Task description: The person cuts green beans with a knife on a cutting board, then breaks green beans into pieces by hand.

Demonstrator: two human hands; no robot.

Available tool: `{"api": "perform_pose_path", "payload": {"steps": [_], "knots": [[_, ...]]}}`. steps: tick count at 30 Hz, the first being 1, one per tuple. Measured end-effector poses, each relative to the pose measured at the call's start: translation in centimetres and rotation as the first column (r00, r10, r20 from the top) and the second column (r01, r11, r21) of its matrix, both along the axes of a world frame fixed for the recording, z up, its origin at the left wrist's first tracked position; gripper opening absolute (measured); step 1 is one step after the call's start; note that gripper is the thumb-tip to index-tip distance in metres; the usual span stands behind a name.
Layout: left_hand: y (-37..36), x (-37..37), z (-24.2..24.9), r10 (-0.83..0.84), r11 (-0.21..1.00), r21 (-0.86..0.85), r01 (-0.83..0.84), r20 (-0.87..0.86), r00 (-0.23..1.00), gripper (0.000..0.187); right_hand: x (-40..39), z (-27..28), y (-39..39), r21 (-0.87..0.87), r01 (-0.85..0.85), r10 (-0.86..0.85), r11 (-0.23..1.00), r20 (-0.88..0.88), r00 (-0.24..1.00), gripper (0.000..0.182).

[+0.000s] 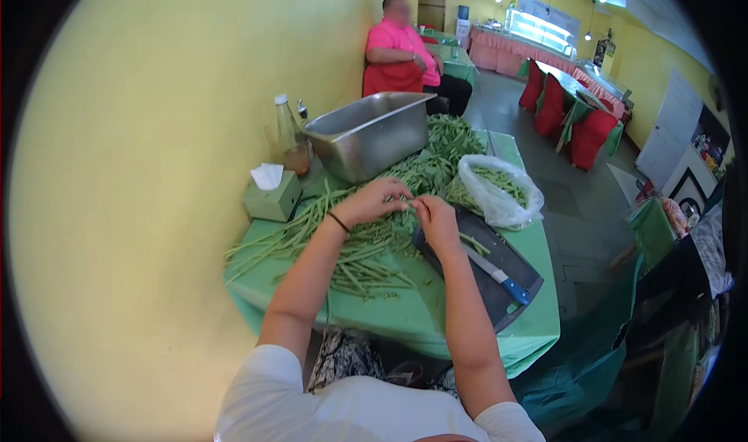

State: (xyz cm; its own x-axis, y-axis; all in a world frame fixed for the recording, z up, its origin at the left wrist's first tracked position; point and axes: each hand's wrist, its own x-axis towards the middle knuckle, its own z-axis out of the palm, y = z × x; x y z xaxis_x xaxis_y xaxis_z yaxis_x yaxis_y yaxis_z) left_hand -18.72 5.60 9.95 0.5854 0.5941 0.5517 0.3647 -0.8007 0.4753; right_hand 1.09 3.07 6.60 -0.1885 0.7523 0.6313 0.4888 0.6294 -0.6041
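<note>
My left hand (375, 201) and my right hand (436, 217) meet over a heap of leafy greens. Both are closed in a pinch, fingertips nearly touching, around a short piece of green stem (409, 204). Long bare stems (354, 264) spread across the table below my left hand. Leafier bunches (448, 147) pile up behind, towards the far end. Under my right wrist is a dark cutting board (510, 264), with a blue-handled knife (499, 274) and a few cut stems on it. A clear plastic bag (518, 200) of green pieces stands beyond the board.
A deep steel pan (374, 142) is at the back left of the green-covered table (538, 317). Near the yellow wall are a glass bottle (291, 142) and a tissue box (273, 196). A person in a pink shirt (393, 43) sits behind. Red-covered chairs (590, 138) stand farther right.
</note>
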Motion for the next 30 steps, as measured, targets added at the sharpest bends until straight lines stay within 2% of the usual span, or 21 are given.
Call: {"api": "perform_pose_path", "payload": {"steps": [2,6,10,16,20,21,25,30], "knots": [[0.0,0.7,-0.5,0.122,0.97,-0.197,-0.144,-0.12,0.985,0.017,0.0,0.3,-0.1,0.098,0.0,0.004,0.995,-0.037,0.999,0.012],[-0.2,0.8,-1.2,0.134,0.983,-0.123,-0.139,-0.048,0.99,0.013,0.5,0.0,0.4,0.072,0.022,-0.028,0.997,0.087,0.996,0.012],[-1.9,0.0,-0.5,0.182,0.979,-0.103,-0.174,0.072,0.981,0.013,0.0,1.1,-1.0,-0.122,-0.083,0.086,0.989,0.019,0.996,0.013],[-3.4,-0.4,0.9,0.148,0.985,-0.094,-0.141,0.075,0.986,0.016,-0.4,2.9,-2.7,-0.171,-0.174,0.164,0.97,-0.072,0.984,0.013],[-2.8,-0.8,0.4,0.167,0.983,0.072,-0.168,0.015,0.986,0.019,-0.7,2.2,-2.3,-0.329,-0.238,0.21,0.914,-0.121,0.97,0.013],[-2.8,-0.9,0.4,0.168,0.983,0.07,-0.169,0.014,0.986,0.019,-0.9,2.1,-2.2,-0.331,-0.24,0.211,0.913,-0.122,0.97,0.013],[-2.7,-0.3,0.5,0.186,0.957,0.219,-0.191,0.043,0.982,0.019,-1.0,1.2,-1.7,-0.132,-0.173,0.163,0.976,-0.085,0.983,0.016],[-3.2,1.0,0.8,0.209,0.915,0.334,-0.226,0.088,0.974,0.021,-0.5,0.5,-0.8,-0.036,-0.09,0.084,0.995,-0.13,0.988,0.018]]}}
